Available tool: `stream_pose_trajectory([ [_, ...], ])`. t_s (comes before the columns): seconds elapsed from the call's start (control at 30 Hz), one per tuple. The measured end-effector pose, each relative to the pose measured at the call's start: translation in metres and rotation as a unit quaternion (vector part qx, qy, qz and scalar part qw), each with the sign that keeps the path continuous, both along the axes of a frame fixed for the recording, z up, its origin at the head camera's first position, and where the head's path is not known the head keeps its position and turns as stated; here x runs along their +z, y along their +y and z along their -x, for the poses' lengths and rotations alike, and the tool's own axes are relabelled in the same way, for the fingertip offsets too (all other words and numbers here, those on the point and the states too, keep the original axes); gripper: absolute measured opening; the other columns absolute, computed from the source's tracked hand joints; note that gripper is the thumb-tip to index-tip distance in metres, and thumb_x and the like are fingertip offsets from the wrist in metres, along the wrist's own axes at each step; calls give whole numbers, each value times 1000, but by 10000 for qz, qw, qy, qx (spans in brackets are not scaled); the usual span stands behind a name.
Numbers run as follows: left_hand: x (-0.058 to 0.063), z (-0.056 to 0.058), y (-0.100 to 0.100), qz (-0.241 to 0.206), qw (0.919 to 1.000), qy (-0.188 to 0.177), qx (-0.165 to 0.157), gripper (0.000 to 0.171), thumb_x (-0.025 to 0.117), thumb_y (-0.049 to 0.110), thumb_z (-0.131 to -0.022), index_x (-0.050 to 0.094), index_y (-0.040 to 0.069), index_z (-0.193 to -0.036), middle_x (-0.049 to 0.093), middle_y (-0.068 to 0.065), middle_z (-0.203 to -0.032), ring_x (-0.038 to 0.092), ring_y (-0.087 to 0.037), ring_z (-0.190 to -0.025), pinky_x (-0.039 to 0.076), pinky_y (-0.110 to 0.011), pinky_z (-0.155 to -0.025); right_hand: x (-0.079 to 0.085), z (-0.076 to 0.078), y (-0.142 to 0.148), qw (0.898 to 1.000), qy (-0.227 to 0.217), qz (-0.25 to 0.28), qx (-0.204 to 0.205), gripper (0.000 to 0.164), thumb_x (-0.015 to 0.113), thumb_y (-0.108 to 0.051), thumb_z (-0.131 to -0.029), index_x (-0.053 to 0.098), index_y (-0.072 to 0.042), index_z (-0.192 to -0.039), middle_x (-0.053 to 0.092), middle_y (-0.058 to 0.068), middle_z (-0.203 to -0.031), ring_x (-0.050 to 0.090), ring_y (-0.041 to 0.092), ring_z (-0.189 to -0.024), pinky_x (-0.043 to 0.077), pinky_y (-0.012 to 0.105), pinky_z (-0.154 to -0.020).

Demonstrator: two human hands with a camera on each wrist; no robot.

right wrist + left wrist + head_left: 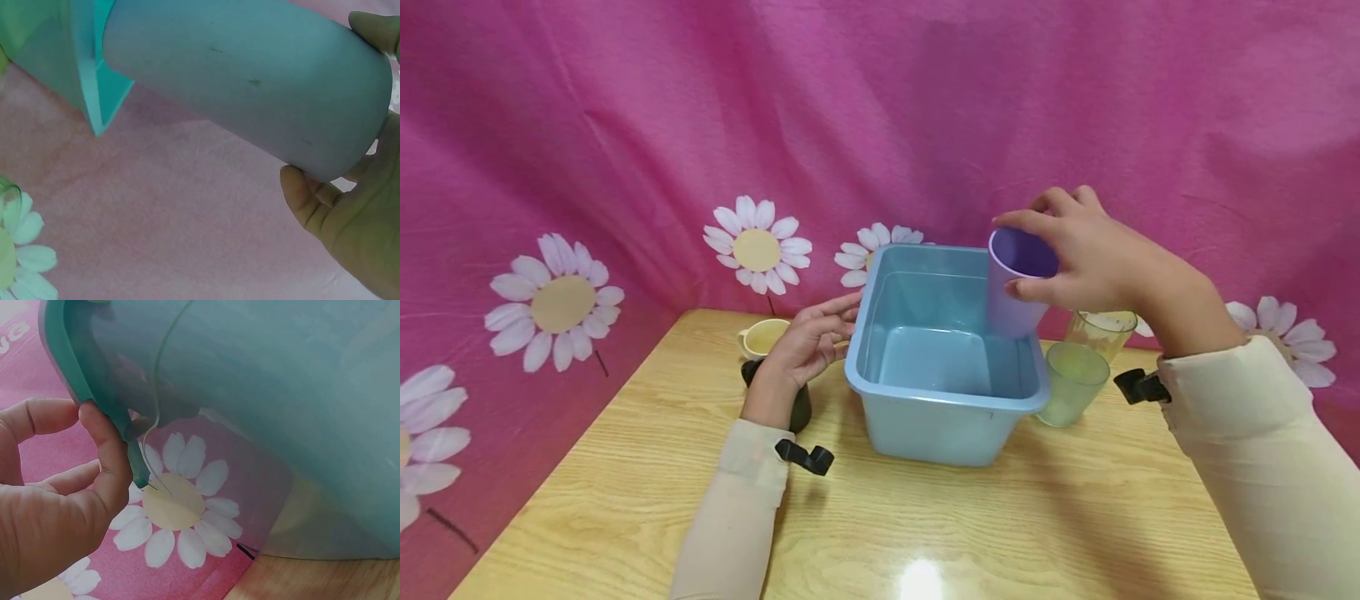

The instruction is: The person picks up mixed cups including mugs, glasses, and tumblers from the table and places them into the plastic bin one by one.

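Observation:
My right hand grips a purple cup near its top, fingers across the far side and thumb on the near side. The cup is upright, its lower part inside the right end of a blue plastic basin. In the right wrist view the cup shows small dark marks on its side. My left hand is at the basin's left rim. In the left wrist view the thumb and a finger of that hand meet at the rim and pinch it. The basin's visible floor holds nothing.
Right of the basin stand a green translucent cup and a clear yellowish glass. Behind my left wrist are a yellow mug and a dark object, partly hidden. A pink daisy-print cloth hangs behind the wooden table.

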State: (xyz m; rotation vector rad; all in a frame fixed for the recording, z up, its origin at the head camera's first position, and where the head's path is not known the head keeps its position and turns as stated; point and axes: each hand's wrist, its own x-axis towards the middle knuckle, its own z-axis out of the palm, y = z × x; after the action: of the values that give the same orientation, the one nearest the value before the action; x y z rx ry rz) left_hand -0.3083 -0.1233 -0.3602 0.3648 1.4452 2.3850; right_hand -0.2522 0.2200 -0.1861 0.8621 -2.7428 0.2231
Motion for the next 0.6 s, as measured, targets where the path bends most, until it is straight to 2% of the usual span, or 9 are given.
stream_pose_trajectory([
  [0.27, 0, 0, 0, -40, 9999, -103, 9, 60, 48, -10, -95, 45, 1, -153, 58, -17, -136, 69, -15, -87, 59, -29, -79, -19, 2, -6, 10000, 45, -42, 78, 66, 74, -39, -83, 58, -22, -145, 53, 15, -128, 41, 34, -108, 46, 47, -77],
  [0.6, 0, -1, 0, 14, 10000, -94, -29, 57, 45, -9, -97, 44, 2, -154, 48, -23, -147, 68, -15, -87, 58, -29, -80, -46, 5, -9, 9997, -1, -17, 251, 67, 74, -40, -82, 58, -20, -144, 54, 15, -127, 43, 33, -109, 50, 48, -77],
])
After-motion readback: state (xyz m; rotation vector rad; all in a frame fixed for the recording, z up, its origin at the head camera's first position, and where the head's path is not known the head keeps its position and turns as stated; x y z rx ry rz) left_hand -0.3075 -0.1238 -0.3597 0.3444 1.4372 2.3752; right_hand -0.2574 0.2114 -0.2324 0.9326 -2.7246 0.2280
